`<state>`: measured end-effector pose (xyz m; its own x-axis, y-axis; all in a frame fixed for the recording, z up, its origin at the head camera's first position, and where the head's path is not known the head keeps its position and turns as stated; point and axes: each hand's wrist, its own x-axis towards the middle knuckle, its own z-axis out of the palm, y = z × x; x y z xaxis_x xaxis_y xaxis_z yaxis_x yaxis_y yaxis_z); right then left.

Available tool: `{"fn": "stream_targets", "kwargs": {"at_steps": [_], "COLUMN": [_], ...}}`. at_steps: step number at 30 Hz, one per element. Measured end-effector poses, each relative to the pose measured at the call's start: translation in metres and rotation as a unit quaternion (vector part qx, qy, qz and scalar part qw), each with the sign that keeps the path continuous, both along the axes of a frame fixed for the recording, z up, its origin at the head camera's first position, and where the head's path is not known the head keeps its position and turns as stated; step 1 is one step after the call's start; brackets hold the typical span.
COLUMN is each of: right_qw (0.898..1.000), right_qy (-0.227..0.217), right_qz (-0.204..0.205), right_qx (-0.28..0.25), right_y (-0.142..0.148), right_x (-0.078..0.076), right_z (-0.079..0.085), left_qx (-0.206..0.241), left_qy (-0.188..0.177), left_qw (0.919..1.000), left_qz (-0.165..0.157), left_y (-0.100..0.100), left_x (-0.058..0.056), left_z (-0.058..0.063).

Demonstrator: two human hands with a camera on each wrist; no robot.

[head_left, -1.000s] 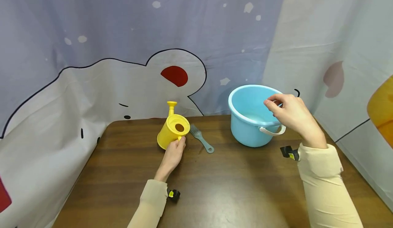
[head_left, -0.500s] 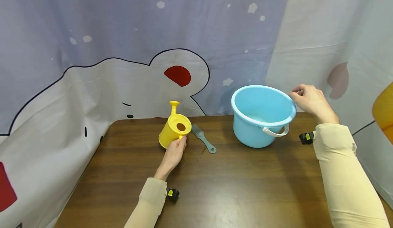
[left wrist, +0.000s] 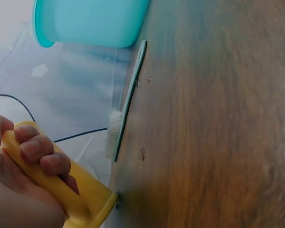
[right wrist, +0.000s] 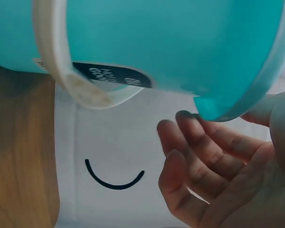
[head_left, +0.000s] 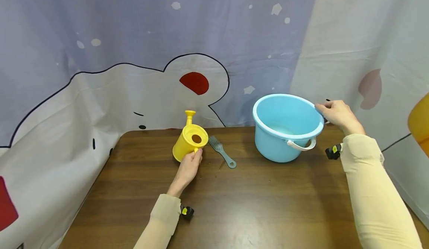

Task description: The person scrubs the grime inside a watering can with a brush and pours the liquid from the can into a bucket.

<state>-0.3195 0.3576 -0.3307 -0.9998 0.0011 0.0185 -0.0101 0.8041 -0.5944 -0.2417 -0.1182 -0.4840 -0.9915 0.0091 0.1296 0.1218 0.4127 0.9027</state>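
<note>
My left hand (head_left: 187, 167) grips the handle of a yellow watering can (head_left: 183, 144); in the left wrist view its fingers (left wrist: 38, 147) wrap round that handle. The can stands on the table with its spout pointing to the back. Just right of it lies a grey-green brush (head_left: 222, 151), its pale bristles seen from the side in the left wrist view. Further right stands a light blue bucket (head_left: 276, 144) with a white handle (head_left: 303, 146) hanging down. My right hand (head_left: 340, 116) holds the bucket's right rim, thumb over the edge and fingers below it outside.
The brown wooden table (head_left: 254, 208) ends at the back against a printed curtain (head_left: 261, 36). More curtain runs along the right and left sides. The bucket and the can stand near the back edge.
My right hand has moved from above the bucket's front right to its right rim and come down onto it. The left hand stays on the watering can. The head view has shifted slightly.
</note>
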Motion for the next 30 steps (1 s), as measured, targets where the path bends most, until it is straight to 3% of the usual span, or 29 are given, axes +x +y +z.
{"fn": "stream_targets", "kwargs": {"at_steps": [6, 14, 19, 30], "right_qw": [1.0, 0.999, 0.999, 0.999], "right_qy": [-0.018, -0.019, -0.017, -0.011], "right_qz": [-0.009, -0.019, -0.026, -0.03], "right_qx": [0.006, -0.02, -0.015, -0.027], "right_y": [0.002, 0.001, 0.006, 0.003], "right_x": [-0.004, 0.001, 0.005, 0.002], "right_z": [-0.01, -0.016, -0.015, -0.018], "left_qx": [-0.006, -0.01, -0.027, -0.084], "left_qy": [0.007, 0.026, 0.055, 0.091], "left_qw": [1.0, 0.9989, 0.9954, 0.9824], "left_qz": [-0.001, -0.038, -0.074, -0.141], "left_y": [-0.002, 0.004, 0.016, 0.043], "left_x": [0.001, -0.005, -0.015, -0.036], "left_z": [0.004, 0.017, 0.037, 0.096]}}
